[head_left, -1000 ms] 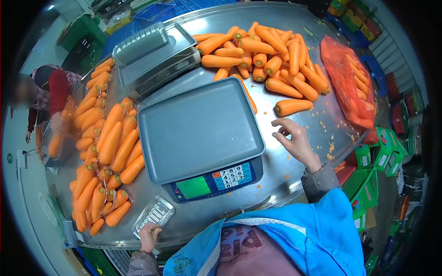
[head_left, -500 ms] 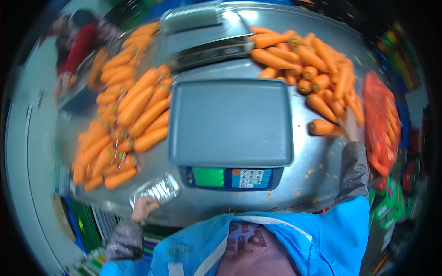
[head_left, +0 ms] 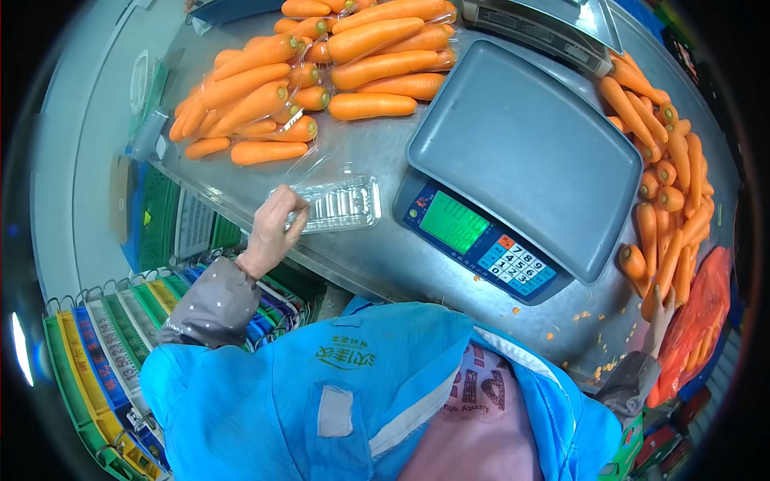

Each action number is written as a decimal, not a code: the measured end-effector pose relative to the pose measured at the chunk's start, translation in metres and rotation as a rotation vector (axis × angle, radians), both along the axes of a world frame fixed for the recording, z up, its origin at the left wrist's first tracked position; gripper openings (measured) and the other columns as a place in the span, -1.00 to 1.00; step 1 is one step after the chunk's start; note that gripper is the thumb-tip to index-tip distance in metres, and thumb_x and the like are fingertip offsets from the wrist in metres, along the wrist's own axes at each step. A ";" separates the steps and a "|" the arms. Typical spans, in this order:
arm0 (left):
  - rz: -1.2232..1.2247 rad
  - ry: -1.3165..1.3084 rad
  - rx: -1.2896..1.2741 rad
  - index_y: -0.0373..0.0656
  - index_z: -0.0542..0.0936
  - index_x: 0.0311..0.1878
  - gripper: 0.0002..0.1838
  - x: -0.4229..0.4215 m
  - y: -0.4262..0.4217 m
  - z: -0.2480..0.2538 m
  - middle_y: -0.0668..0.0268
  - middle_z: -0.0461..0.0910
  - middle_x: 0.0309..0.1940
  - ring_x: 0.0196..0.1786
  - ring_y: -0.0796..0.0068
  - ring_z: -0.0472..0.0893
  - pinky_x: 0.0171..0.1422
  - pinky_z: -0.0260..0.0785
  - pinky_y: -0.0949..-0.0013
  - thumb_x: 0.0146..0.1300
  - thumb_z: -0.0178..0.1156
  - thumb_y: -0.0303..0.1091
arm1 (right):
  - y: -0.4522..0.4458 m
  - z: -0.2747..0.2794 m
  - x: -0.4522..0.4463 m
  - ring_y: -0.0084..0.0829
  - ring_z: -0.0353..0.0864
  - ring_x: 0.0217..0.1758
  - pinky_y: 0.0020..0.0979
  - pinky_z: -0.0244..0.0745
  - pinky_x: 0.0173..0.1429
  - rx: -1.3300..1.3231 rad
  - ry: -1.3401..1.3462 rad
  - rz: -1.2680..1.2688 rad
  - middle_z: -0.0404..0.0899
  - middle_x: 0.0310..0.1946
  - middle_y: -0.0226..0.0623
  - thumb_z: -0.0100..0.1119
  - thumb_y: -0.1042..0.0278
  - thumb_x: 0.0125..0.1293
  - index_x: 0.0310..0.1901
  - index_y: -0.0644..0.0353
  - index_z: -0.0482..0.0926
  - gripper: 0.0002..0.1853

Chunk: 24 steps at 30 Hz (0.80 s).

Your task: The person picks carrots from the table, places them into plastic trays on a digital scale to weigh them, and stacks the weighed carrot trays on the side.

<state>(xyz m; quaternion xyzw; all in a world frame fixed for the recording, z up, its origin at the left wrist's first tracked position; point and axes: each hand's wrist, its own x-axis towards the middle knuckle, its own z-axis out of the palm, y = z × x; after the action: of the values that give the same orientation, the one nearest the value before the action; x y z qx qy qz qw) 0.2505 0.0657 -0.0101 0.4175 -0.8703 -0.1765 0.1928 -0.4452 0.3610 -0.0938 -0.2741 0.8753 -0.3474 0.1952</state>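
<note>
My left hand [head_left: 275,231] is closed at the left end of a clear plastic tray [head_left: 343,204], which lies on the metal table left of the scale. Thin clear film shows faintly above that hand. At the far right, my right hand [head_left: 658,319] has its fingers around the lower end of a carrot [head_left: 667,264], at the near edge of a loose carrot pile [head_left: 688,172]. Part of this hand is hidden behind the carrot and the sleeve. Between my hands stands a digital scale with a bare grey pan [head_left: 525,156] and a lit green display [head_left: 454,222].
Carrots in clear wrapping [head_left: 249,92] are heaped at the back left. A second scale [head_left: 545,32] stands behind the first. A red bag of carrots [head_left: 696,337] hangs at the right edge. Coloured crates [head_left: 104,361] stand below left, and orange scraps [head_left: 605,337] dot the metal table [head_left: 369,256].
My view has turned and shifted left, so the scale appears tilted and farther right. My left hand stays at the tray. My right hand stays at the pile, now with a carrot in its fingers.
</note>
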 end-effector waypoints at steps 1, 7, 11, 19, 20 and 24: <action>-0.039 0.008 -0.066 -0.23 0.47 -0.36 -0.82 -0.015 -0.003 0.007 0.19 0.43 -0.44 -0.38 0.16 0.49 -0.31 0.36 0.28 -0.04 0.22 -0.63 | 0.000 0.001 0.011 -0.23 0.43 0.13 -0.37 0.30 0.20 -0.099 -0.019 -0.097 0.46 0.05 -0.14 0.15 0.21 0.28 0.21 0.30 0.32 -0.47; -0.461 0.120 -0.307 -0.16 0.57 -0.32 -0.81 -0.141 -0.032 0.021 0.29 0.49 -0.44 -0.37 0.30 0.53 -0.32 0.37 0.34 -0.10 0.24 -0.51 | -0.067 0.077 0.132 -0.40 0.59 -0.14 -0.37 0.57 -0.23 -0.559 -0.706 -0.109 0.53 -0.08 -0.22 -0.02 -0.02 0.35 0.15 0.27 0.32 -0.47; -0.739 0.134 -0.371 -0.14 0.60 -0.30 -0.79 -0.213 -0.020 0.011 0.34 0.51 -0.43 -0.34 0.40 0.54 -0.30 0.35 0.39 -0.09 0.16 -0.43 | -0.112 0.100 0.185 -0.42 0.54 -0.37 -0.45 0.49 -0.48 -0.703 -1.153 0.258 0.48 -0.12 -0.22 -0.13 -0.23 0.31 0.20 0.32 0.27 -0.28; -0.785 0.188 -0.174 -0.15 0.60 -0.25 -0.74 -0.231 -0.009 -0.004 0.31 0.55 -0.40 -0.27 0.35 0.57 -0.19 0.40 0.35 -0.09 0.33 -0.39 | -0.148 0.105 0.226 -0.49 0.53 -0.11 -0.50 0.44 -0.03 -0.429 -0.659 0.411 0.51 -0.09 -0.23 -0.01 0.07 0.30 0.19 0.37 0.29 -0.43; -0.762 0.214 -0.112 -0.16 0.61 -0.26 -0.74 -0.231 -0.008 -0.004 0.29 0.56 -0.41 -0.25 0.31 0.57 -0.15 0.41 0.34 -0.09 0.33 -0.39 | -0.155 0.109 0.228 -0.52 0.46 -0.03 -0.50 0.37 0.04 -0.332 -0.489 0.533 0.51 -0.08 -0.27 0.04 0.14 0.28 0.15 0.38 0.34 -0.47; -0.297 0.755 0.841 -0.10 0.21 0.29 -0.31 -0.231 -0.015 -0.001 0.11 0.23 0.28 0.03 0.31 0.51 -0.04 0.47 0.35 0.12 0.29 -0.31 | -0.169 0.108 0.241 -0.43 0.48 -0.07 -0.42 0.38 0.02 -0.341 -0.433 0.742 0.53 -0.17 -0.18 0.10 0.07 0.24 0.07 0.35 0.43 -0.49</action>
<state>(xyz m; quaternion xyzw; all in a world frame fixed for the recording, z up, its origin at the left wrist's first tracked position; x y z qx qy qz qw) 0.0190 0.0503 -0.0110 0.2400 -0.6455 -0.6686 0.2807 -0.2045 0.1922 0.0141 -0.5181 0.5876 -0.4424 0.4365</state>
